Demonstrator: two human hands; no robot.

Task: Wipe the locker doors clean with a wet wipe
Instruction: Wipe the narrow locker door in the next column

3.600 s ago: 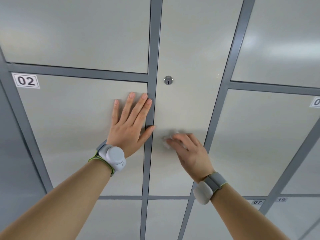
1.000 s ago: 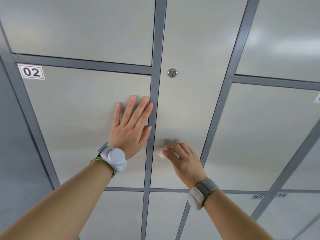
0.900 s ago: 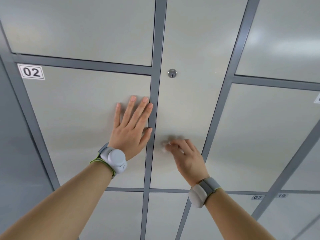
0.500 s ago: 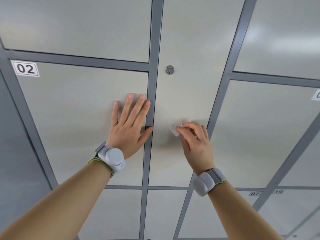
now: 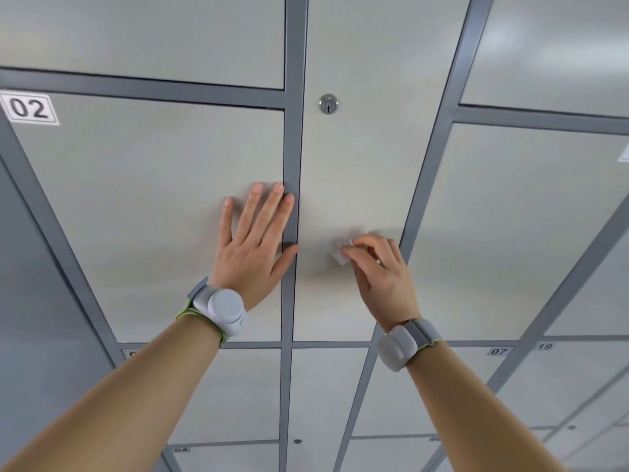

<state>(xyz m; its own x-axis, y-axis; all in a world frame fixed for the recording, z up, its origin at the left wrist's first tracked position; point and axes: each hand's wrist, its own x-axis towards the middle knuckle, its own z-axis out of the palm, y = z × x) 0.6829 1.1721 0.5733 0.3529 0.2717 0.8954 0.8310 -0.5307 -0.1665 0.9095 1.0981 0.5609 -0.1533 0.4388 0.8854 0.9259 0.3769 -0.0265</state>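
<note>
A tall narrow pale locker door [image 5: 360, 158] with a round keyhole lock [image 5: 328, 103] fills the middle. My right hand [image 5: 381, 277] pinches a small folded white wet wipe [image 5: 339, 251] against the lower half of this door, its fingertips curled over the wipe. My left hand [image 5: 253, 247] lies flat with straight spread fingers on the door labelled 02 [image 5: 146, 212], the thumb reaching across the grey frame strip [image 5: 292, 137]. Most of the wipe is hidden under my fingers.
Grey frame strips separate the pale doors. More doors lie to the right [image 5: 510, 233] and above. Below are smaller doors with labels 07 [image 5: 499, 351] and 19 [image 5: 544, 346], and one with a small lock [image 5: 297, 441]. A darker grey side panel [image 5: 37, 301] is at the left.
My right hand with the wipe has slid up and to the right on the middle door compared with a second ago. The left hand stays flat in the same place.
</note>
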